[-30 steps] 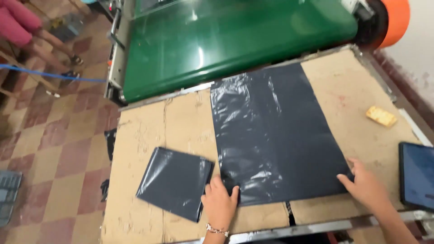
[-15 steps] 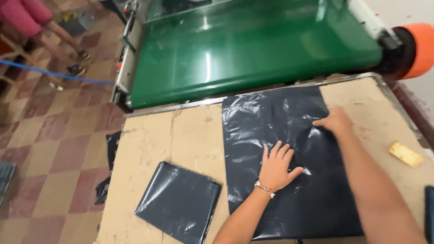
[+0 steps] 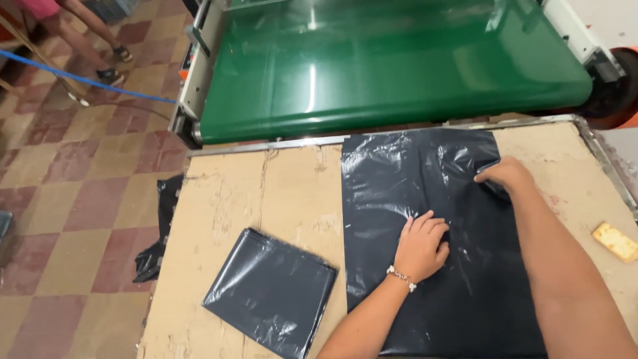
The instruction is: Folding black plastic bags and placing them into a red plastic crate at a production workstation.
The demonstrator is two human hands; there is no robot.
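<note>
A large black plastic bag [image 3: 412,193] lies flat on the cardboard-covered table [image 3: 279,193], its far end at the green conveyor belt [image 3: 385,66]. My left hand [image 3: 422,246] presses on the middle of the bag with fingers curled. Farther up, my right hand [image 3: 505,176] pinches the bag's right edge near its top. A folded stack of black bags [image 3: 272,292] rests to the left of my left arm.
A yellow sponge-like block [image 3: 616,241] sits at the table's right edge. A crumpled black bag [image 3: 156,252] hangs off the left side over the tiled floor [image 3: 73,199]. Another person's legs [image 3: 100,30] stand at top left, beside a blue hose [image 3: 80,78].
Both hands moved from the bag's near edge up onto it. The right hand reached the upper right edge and closed on it; the left hand's spread fingers curled.
</note>
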